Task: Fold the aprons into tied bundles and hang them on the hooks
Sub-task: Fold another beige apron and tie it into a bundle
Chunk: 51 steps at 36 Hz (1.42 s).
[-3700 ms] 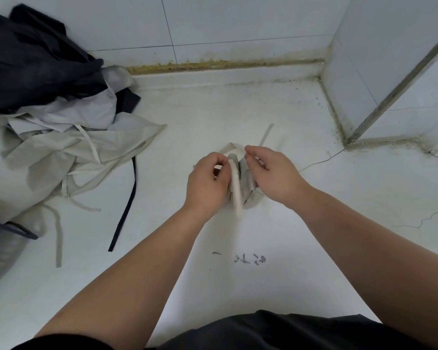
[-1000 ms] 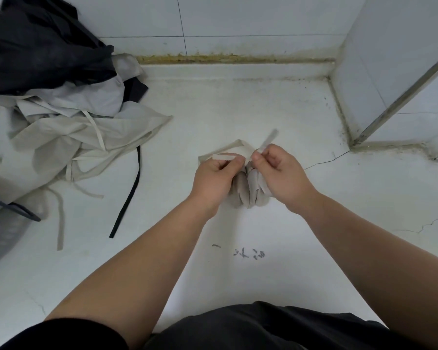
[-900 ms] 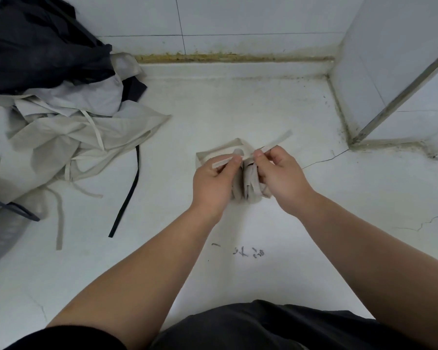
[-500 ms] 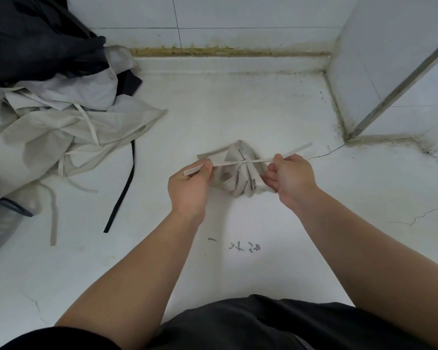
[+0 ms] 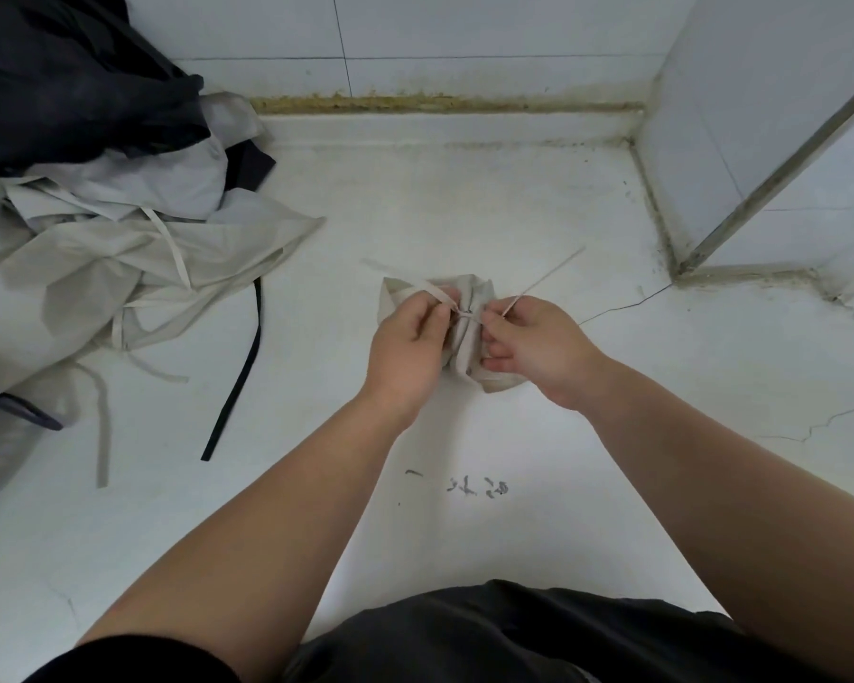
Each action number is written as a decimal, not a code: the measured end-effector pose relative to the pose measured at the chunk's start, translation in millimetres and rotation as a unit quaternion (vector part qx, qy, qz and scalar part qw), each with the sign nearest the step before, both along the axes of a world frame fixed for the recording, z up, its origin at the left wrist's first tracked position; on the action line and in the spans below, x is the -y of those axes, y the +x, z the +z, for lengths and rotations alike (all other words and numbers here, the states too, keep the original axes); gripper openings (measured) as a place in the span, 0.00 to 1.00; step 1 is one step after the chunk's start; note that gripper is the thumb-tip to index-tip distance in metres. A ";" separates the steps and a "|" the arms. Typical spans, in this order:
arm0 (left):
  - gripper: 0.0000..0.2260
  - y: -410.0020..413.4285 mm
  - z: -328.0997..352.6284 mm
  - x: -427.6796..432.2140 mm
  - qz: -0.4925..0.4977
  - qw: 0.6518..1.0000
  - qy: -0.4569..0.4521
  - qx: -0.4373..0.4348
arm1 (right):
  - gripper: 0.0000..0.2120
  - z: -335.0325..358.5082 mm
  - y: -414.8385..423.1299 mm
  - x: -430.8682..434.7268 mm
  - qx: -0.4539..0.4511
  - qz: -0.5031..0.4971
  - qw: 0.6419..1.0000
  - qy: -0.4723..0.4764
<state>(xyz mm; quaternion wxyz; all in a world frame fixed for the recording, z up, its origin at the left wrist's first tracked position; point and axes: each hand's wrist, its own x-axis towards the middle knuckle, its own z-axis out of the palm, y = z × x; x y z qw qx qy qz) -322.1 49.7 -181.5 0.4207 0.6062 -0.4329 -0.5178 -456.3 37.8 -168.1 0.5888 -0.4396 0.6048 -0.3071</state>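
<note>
A small beige apron bundle (image 5: 469, 298) lies on the white counter (image 5: 464, 209), cinched in the middle by its own strap. My left hand (image 5: 408, 345) pinches the left strap end (image 5: 432, 289) close to the knot. My right hand (image 5: 533, 345) pinches the right strap end (image 5: 546, 276), which sticks out up and to the right. Both hands press against the bundle from either side. No hooks are in view.
A heap of loose beige aprons (image 5: 119, 258) with trailing straps lies at the left, with dark aprons (image 5: 70, 76) on top. A black strap (image 5: 240, 377) hangs toward me. A tiled wall runs along the back and a tiled corner (image 5: 770, 140) stands right.
Half a second ago my hands were spread apart pulling the strap ends tight. Now both hands have come back together at the knot on the bundle.
</note>
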 end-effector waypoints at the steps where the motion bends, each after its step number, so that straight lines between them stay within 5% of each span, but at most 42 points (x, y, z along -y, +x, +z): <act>1: 0.09 0.1 -0.2 0.1 0.004 1.000 -0.006 0.002 | 0.09 -0.5 -0.3 0.2 -0.014 -0.004 1.000 -0.012; 11: 0.09 2.9 10.3 3.0 -0.022 0.999 -0.002 -0.030 | 0.09 0.0 -3.0 4.9 -0.100 0.007 0.991 -0.094; 16: 0.06 3.9 16.1 7.7 -0.064 0.998 0.023 0.006 | 0.12 3.3 -1.0 -1.8 -0.264 0.088 0.925 -0.259; 19: 0.02 4.8 21.6 12.2 -0.068 0.997 0.031 0.030 | 0.07 5.3 -1.8 0.6 -0.284 0.084 0.901 -0.318; 24: 0.09 7.4 22.9 16.2 -0.109 0.992 0.027 0.060 | 0.09 4.3 -5.7 3.4 -0.309 0.153 0.870 -0.353; 31: 0.10 14.0 25.2 17.3 -0.215 0.965 0.008 0.148 | 0.04 5.7 -6.2 2.4 -0.233 0.168 0.928 -0.238; 41: 0.07 10.2 17.9 7.1 -0.149 0.930 -0.157 0.296 | 0.11 14.8 2.0 9.7 -0.114 0.000 0.991 -0.076; 43: 0.07 10.5 18.1 7.1 -0.158 0.922 -0.174 0.308 | 0.13 13.9 1.3 10.7 -0.220 0.075 0.961 -0.149; 47: 0.08 11.4 21.2 8.3 -0.193 0.907 -0.184 0.327 | 0.10 19.4 0.9 10.7 -0.448 0.280 0.813 -0.244; 51: 0.06 12.8 17.9 6.3 -0.181 0.909 -0.187 0.327 | 0.09 20.2 -0.2 13.7 -0.484 0.345 0.768 -0.237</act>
